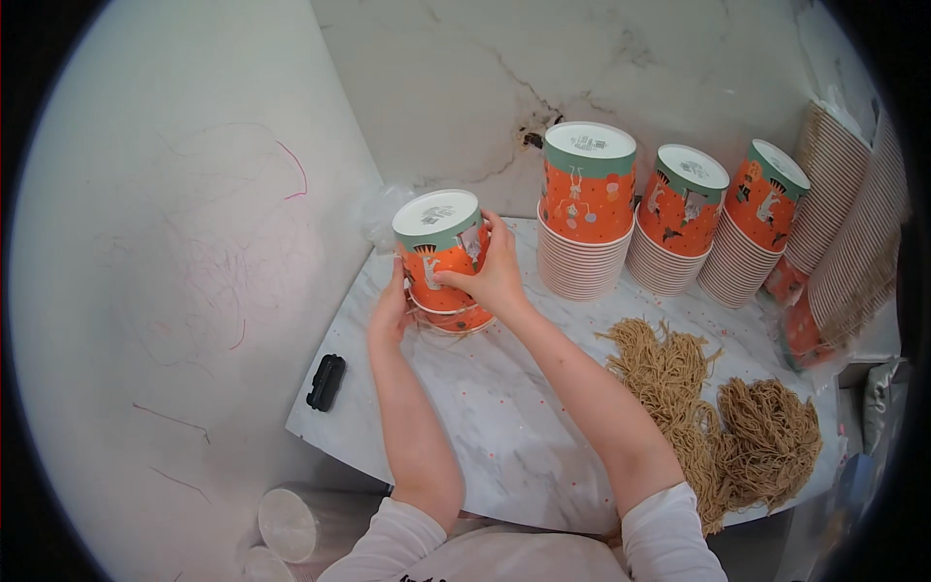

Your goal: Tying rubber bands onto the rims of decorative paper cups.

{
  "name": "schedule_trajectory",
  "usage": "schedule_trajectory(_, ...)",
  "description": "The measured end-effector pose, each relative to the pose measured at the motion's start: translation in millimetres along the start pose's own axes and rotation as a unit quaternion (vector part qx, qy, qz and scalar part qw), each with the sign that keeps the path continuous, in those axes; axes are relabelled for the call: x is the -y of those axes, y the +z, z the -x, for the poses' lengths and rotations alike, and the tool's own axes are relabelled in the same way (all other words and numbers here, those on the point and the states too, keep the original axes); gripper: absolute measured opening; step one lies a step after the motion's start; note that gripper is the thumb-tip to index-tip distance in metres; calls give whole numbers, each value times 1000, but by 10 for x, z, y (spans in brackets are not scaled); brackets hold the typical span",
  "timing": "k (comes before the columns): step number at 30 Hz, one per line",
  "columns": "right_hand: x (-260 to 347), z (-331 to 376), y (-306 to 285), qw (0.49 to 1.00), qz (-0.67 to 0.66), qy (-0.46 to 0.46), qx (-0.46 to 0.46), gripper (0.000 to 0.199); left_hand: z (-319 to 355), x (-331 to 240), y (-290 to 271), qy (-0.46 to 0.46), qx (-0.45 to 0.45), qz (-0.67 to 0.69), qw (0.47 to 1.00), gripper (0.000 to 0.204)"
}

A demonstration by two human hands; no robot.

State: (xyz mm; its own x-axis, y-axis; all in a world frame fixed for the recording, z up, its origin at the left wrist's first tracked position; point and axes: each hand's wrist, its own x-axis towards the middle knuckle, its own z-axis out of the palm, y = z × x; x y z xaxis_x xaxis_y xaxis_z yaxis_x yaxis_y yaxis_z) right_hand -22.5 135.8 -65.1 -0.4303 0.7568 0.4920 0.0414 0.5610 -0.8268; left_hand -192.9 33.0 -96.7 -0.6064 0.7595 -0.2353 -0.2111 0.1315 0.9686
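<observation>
An orange and green printed paper tub [441,262] stands upside down at the left part of the table, its white base upward. My right hand [497,274] grips its right side, the thumb across the front and the fingers behind. Against the left side lies my left hand [390,306], its fingers partly hidden by the tub. Below the held tub shows the orange wall of a second tub [470,321]. A few thin tan strands [427,315] hang out around where the two meet.
Upside-down tub stacks, a tall one [587,209], a middle one [674,218] and a right one [752,223], line the back. Wrapped stacks [824,194] lean at far right. Tangled tan noodle-like strands [669,378] lie right of my arm. A black case [327,382] sits at the left edge.
</observation>
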Motion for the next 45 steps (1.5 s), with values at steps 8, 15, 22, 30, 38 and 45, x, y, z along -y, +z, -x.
schedule_trajectory(8,-150,107,-354,999,10,19,-27,122,59,-96,282,-16,56,-63,996,77)
schedule_trajectory(15,-342,223,-493,1000,-6,-7,-17,121,99,-111,332,-35,80,-79,993,82)
schedule_trajectory(22,-367,321,-419,999,2,-16,-30,119,154,-163,241,-46,83,-173,980,82)
schedule_trajectory(30,-346,415,-379,999,-3,-2,-37,114,50,-36,141,-41,98,-191,976,83)
schedule_trajectory(38,-337,458,-349,999,-1,-3,-49,113,37,21,171,-53,111,-161,979,80)
schedule_trajectory(45,-391,501,-338,998,-8,3,-56,114,83,-2,219,-63,106,-177,976,82)
